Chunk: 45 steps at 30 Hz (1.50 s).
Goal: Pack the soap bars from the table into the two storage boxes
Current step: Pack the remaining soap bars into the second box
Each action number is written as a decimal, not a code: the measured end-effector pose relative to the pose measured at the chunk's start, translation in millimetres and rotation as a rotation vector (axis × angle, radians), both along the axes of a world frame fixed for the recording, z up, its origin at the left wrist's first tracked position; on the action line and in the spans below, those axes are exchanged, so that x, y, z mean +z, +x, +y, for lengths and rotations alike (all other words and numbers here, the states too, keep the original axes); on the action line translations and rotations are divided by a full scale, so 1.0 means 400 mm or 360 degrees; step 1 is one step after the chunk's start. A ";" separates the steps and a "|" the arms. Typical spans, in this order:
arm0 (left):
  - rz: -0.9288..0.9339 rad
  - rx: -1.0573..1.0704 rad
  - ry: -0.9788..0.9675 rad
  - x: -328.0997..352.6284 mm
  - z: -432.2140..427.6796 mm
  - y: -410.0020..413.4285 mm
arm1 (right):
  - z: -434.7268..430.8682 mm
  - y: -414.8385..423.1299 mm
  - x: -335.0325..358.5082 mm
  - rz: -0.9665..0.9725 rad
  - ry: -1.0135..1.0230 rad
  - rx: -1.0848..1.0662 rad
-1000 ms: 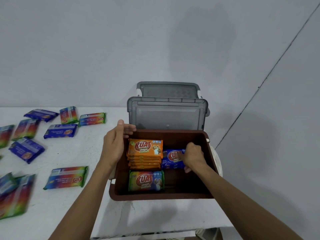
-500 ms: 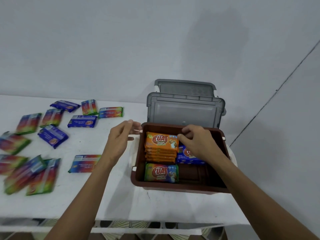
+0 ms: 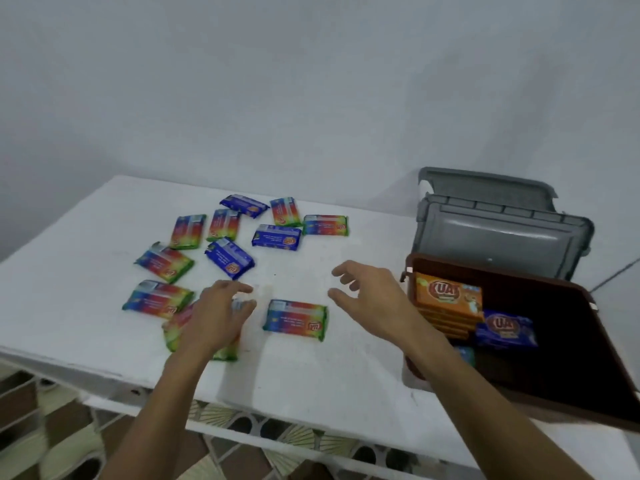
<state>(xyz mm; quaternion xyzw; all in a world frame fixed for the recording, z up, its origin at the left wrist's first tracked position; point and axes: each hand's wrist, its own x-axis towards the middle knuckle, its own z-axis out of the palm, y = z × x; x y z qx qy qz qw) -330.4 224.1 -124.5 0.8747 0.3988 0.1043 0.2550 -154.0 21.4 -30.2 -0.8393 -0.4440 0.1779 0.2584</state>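
Observation:
Several wrapped soap bars lie scattered on the white table (image 3: 86, 237), some rainbow-coloured, some blue. The nearest rainbow bar (image 3: 295, 319) lies between my hands. My left hand (image 3: 216, 315) hovers with relaxed fingers over a pair of rainbow bars (image 3: 173, 332) and holds nothing. My right hand (image 3: 372, 296) is spread open above the table, just right of the nearest bar. At the right stands the open brown storage box (image 3: 568, 403), holding a stack of orange bars (image 3: 448, 296) and a blue bar (image 3: 505, 329). Behind it is a second box with a grey lid (image 3: 498, 237).
The table's front edge (image 3: 242, 415) runs below my forearms, with patterned floor tiles (image 3: 45, 424) beneath. A blue bar (image 3: 230, 258) lies just beyond my left hand. A plain wall rises behind the table.
Both hands have left the brown box and moved left over the loose bars. My right hand let go of the blue bar, which stays in the box. The view has swung left.

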 end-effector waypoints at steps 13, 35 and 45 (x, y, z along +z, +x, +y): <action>0.0309 -0.0207 -0.0072 -0.040 0.153 -0.136 | 0.208 -0.097 -0.225 -0.0185 -0.0624 0.0273; 0.0187 -0.0183 0.0202 -0.042 0.274 0.029 | 0.201 -0.101 -0.074 0.1798 0.0473 -0.0592; 0.1181 -0.0828 0.0343 0.021 0.394 0.149 | 0.164 -0.091 -0.028 0.1899 0.0680 -0.0552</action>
